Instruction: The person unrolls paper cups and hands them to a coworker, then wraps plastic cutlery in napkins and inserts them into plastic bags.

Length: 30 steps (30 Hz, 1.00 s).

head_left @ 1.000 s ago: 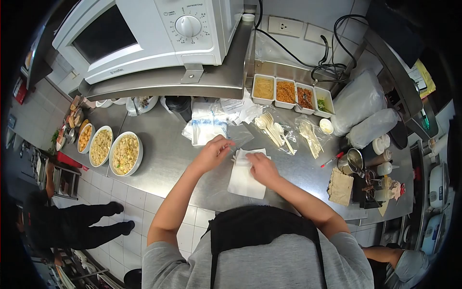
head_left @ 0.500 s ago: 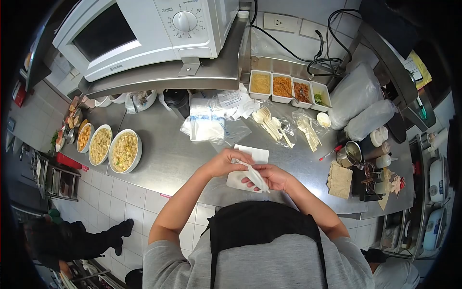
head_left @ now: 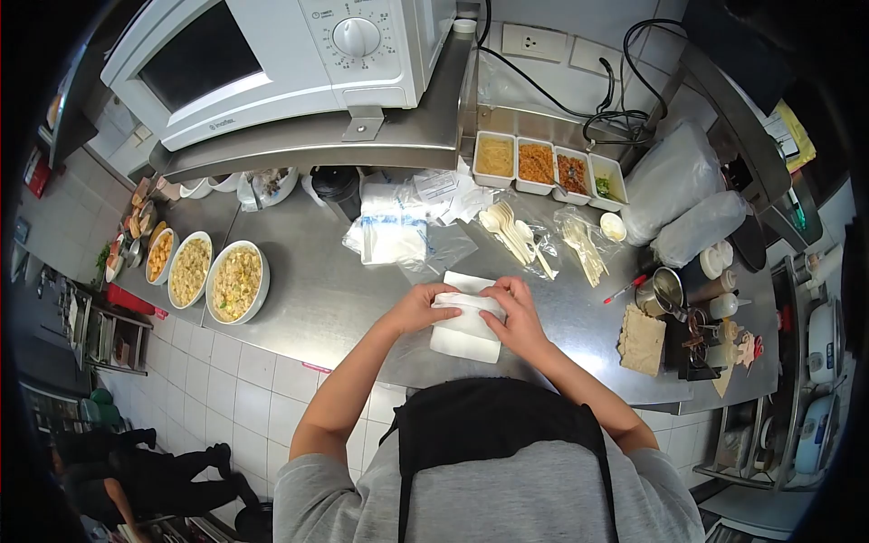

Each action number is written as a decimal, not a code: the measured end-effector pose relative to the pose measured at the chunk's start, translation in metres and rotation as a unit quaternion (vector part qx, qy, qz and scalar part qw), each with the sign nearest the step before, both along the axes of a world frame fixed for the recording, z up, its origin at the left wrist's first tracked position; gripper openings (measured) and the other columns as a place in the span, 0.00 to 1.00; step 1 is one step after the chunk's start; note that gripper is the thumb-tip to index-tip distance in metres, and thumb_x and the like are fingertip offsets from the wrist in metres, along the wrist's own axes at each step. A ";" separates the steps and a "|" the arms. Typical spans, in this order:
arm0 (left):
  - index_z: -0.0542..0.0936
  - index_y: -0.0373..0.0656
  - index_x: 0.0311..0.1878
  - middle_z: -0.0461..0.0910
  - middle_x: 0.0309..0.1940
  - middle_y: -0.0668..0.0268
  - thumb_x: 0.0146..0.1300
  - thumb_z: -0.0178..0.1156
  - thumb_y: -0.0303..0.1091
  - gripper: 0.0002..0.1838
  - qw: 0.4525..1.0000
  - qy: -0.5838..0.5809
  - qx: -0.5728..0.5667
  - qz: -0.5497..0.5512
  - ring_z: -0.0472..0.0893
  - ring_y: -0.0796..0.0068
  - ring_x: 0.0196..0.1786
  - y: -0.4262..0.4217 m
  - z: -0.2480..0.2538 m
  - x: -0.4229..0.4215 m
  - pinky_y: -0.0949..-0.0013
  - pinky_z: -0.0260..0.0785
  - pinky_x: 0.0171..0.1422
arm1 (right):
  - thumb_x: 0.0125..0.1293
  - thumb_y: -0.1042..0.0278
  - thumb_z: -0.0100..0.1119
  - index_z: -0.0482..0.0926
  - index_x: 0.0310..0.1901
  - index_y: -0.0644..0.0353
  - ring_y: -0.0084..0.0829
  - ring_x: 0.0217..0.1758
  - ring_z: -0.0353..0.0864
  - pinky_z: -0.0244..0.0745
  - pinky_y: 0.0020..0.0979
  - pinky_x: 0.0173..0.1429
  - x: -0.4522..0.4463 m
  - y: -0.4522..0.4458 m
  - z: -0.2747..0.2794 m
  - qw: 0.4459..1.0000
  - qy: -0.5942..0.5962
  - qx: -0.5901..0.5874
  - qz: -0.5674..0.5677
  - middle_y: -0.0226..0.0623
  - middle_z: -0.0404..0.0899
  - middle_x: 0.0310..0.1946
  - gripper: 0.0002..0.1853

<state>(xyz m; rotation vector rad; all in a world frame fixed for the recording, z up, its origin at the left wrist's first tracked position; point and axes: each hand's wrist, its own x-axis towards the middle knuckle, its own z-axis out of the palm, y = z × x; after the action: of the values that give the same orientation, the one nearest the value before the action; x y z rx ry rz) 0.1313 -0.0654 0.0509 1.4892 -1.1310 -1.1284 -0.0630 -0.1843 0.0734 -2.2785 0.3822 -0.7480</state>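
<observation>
Paper napkin (head_left: pixel 469 309): white, plain, with a folded edge; it is between both hands, and this edge runs across, from hand to hand.
Left hand (head_left: pixel 423 309): pinches the left end.
Right hand (head_left: pixel 518 319): grips the right end, equally near.
Steel counter (head_left: pixel 312 312): below the napkin, with more white paper (head_left: pixel 464 348) directly underneath.

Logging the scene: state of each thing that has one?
Left hand: gripping held paper
Right hand: gripping held paper
Held paper: folded
Lower paper: flat on counter
Microwave: door shut
Three food bowls: filled, uncovered
Four tubs: filled, uncovered
Cutlery: bunched in two groups
Left socket: nothing plugged in
</observation>
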 end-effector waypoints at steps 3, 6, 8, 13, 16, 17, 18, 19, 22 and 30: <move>0.78 0.41 0.51 0.80 0.40 0.68 0.55 0.67 0.32 0.20 0.999 0.030 -0.005 -0.008 0.77 0.82 0.41 0.001 -0.002 -0.001 0.75 0.70 0.47 | 0.50 0.65 0.67 0.81 0.41 0.52 0.43 0.53 0.63 0.59 0.41 0.55 -0.002 0.006 0.006 0.995 0.005 -0.101 0.016 0.38 0.67 0.48 0.14; 0.76 0.42 0.52 0.80 0.41 0.67 0.55 0.67 0.30 0.20 1.000 0.025 -0.009 -0.015 0.77 0.81 0.43 0.000 -0.005 0.001 0.75 0.70 0.48 | 0.49 0.64 0.67 0.82 0.37 0.52 0.44 0.57 0.60 0.55 0.45 0.57 -0.001 0.010 0.003 0.993 0.063 -0.091 -0.032 0.38 0.65 0.51 0.11; 0.74 0.42 0.51 0.79 0.42 0.67 0.55 0.66 0.27 0.20 0.997 0.071 -0.034 -0.002 0.77 0.80 0.44 0.001 -0.002 0.000 0.74 0.71 0.49 | 0.49 0.63 0.68 0.82 0.33 0.53 0.44 0.58 0.59 0.53 0.44 0.59 -0.004 0.007 0.000 0.992 0.090 -0.083 -0.017 0.38 0.65 0.54 0.09; 0.69 0.42 0.48 0.76 0.46 0.66 0.55 0.63 0.20 0.19 0.978 0.162 -0.124 0.042 0.77 0.79 0.45 0.005 -0.023 -0.002 0.75 0.71 0.48 | 0.48 0.63 0.68 0.81 0.26 0.56 0.47 0.64 0.55 0.48 0.47 0.62 -0.012 0.007 0.006 0.991 0.092 -0.096 0.015 0.39 0.62 0.62 0.07; 0.72 0.42 0.48 0.75 0.48 0.68 0.56 0.62 0.18 0.17 0.974 0.191 -0.123 -0.010 0.76 0.80 0.44 0.012 -0.046 0.006 0.75 0.70 0.48 | 0.48 0.64 0.67 0.81 0.26 0.56 0.49 0.67 0.52 0.46 0.50 0.63 -0.010 0.007 0.008 0.988 0.103 -0.107 0.040 0.39 0.59 0.65 0.07; 0.74 0.41 0.46 0.76 0.46 0.69 0.56 0.62 0.19 0.14 0.975 0.187 -0.116 0.018 0.76 0.81 0.43 0.013 -0.040 0.002 0.76 0.70 0.47 | 0.48 0.64 0.67 0.80 0.27 0.55 0.49 0.68 0.51 0.45 0.51 0.63 -0.008 0.008 0.010 0.987 0.108 -0.109 0.052 0.38 0.59 0.65 0.07; 0.77 0.40 0.44 0.77 0.44 0.69 0.56 0.62 0.19 0.12 0.976 0.183 -0.109 0.045 0.76 0.82 0.42 0.015 -0.035 -0.003 0.77 0.70 0.46 | 0.49 0.64 0.67 0.80 0.27 0.55 0.49 0.68 0.51 0.45 0.52 0.64 -0.005 0.009 0.011 0.985 0.114 -0.110 0.063 0.38 0.58 0.66 0.07; 0.79 0.40 0.42 0.78 0.42 0.70 0.57 0.63 0.20 0.10 0.976 0.180 -0.102 0.073 0.76 0.83 0.41 0.016 -0.030 -0.006 0.78 0.69 0.44 | 0.49 0.64 0.66 0.80 0.27 0.55 0.47 0.68 0.52 0.45 0.52 0.64 -0.002 0.010 0.011 0.985 0.105 -0.119 0.069 0.36 0.60 0.65 0.07; 0.83 0.39 0.37 0.80 0.36 0.72 0.57 0.63 0.24 0.04 0.987 0.120 -0.080 0.077 0.75 0.85 0.38 0.021 -0.024 -0.006 0.80 0.68 0.41 | 0.49 0.63 0.66 0.81 0.28 0.54 0.40 0.65 0.57 0.44 0.52 0.64 0.004 0.009 0.008 0.981 0.092 -0.145 0.094 0.32 0.66 0.59 0.07; 0.84 0.38 0.37 0.82 0.29 0.72 0.59 0.63 0.27 0.05 0.978 0.099 -0.065 0.170 0.75 0.88 0.34 0.019 -0.033 -0.013 0.81 0.67 0.38 | 0.50 0.63 0.65 0.80 0.33 0.55 0.33 0.54 0.66 0.49 0.48 0.62 -0.004 0.001 -0.008 0.980 0.159 -0.097 0.074 0.32 0.71 0.47 0.10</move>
<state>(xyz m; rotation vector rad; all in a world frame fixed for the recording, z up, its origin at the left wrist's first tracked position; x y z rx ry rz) 0.1180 -0.0469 0.0180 1.3722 -0.7628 -0.9224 -0.0675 -0.1837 0.0653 -2.5862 0.2888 -0.3575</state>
